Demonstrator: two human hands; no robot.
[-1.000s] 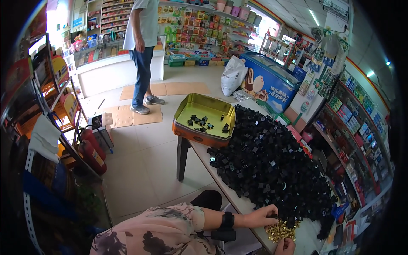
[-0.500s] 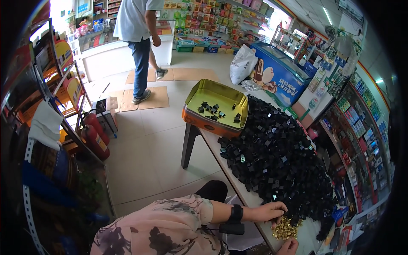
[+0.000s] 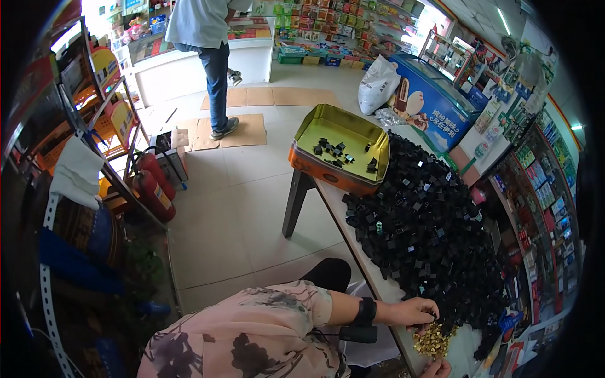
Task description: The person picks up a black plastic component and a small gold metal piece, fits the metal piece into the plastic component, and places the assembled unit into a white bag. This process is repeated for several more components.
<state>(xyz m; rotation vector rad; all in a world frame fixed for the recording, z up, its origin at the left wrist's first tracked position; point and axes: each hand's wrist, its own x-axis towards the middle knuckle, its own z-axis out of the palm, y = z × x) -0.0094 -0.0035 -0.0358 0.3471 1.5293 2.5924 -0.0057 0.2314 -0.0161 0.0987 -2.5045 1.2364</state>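
Though seeing right hand (image 3: 436, 368) bent narrow beside gold pieces (image 3: 433, 341) and left hand (image 3: 414, 312) likewise beyond, cannot tell whether holding anything. Can see these gold pieces heaped on the desk (image 3: 391, 288), probably for easy reach; farther, black pieces (image 3: 428, 227) piled alongside; then similar bits (image 3: 340, 147) in a tin (image 3: 334, 177), likely to stay apart.
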